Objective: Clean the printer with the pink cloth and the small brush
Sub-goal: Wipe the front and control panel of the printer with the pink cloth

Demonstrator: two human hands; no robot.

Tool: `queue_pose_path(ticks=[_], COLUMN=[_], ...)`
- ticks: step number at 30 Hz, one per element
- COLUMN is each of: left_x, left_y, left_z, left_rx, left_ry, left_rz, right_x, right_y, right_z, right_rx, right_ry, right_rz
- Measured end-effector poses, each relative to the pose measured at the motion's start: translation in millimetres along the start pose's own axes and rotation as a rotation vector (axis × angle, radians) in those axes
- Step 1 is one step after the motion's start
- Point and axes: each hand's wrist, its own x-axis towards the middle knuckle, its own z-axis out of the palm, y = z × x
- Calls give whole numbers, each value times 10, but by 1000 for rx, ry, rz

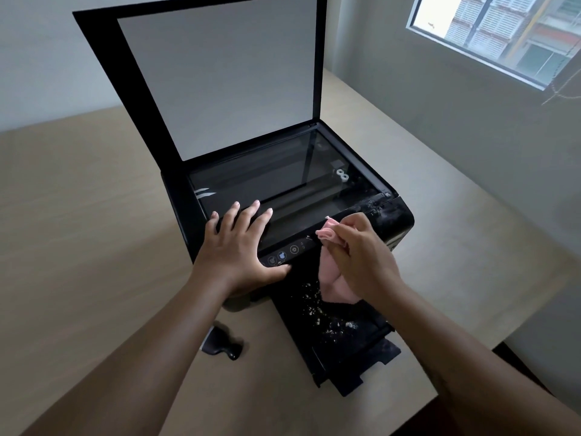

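A black printer [396,215] stands on the table with its scanner lid [220,73] raised and the glass [283,171] bare. My left hand [242,247] lies flat, fingers spread, on the printer's front left edge beside the control panel. My right hand [361,253] grips the bunched pink cloth [333,281] against the front right edge of the glass frame; the cloth's tail hangs over the front. White dust speckles the right front corner and the pulled-out paper tray [345,338]. The small black brush [221,343] lies on the table by the tray's left side.
The beige table [78,231] runs to a grey wall on the right, with its front right edge near the tray. A window [503,33] sits high at the right. The upright lid blocks the space behind the printer.
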Motion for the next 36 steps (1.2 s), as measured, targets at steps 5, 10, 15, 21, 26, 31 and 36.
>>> queue_pose_path(ticks=[5, 10, 15, 21, 26, 31, 36], left_x=[8, 10, 0, -4, 5, 6, -4], left_y=[1, 4, 11, 10, 3, 6, 0], left_z=[2, 4, -9, -13, -7, -6, -14], left_rx=[-3, -9, -7, -16, -6, -2, -24], left_ry=[4, 10, 10, 7, 3, 7, 1], left_rz=[2, 1, 2, -2, 0, 2, 2], right_x=[-20, -163, -67, -149, -85, -203, -106], right_y=[-78, -179, -53, -131, -171, -134, -368], right_z=[148, 266, 114, 131, 103, 174, 219], right_rx=[466, 314, 224, 136, 72, 119, 112], right_ry=[-31, 94, 69, -17, 94, 92, 15], right_rz=[154, -16, -27, -99, -23, -9, -91])
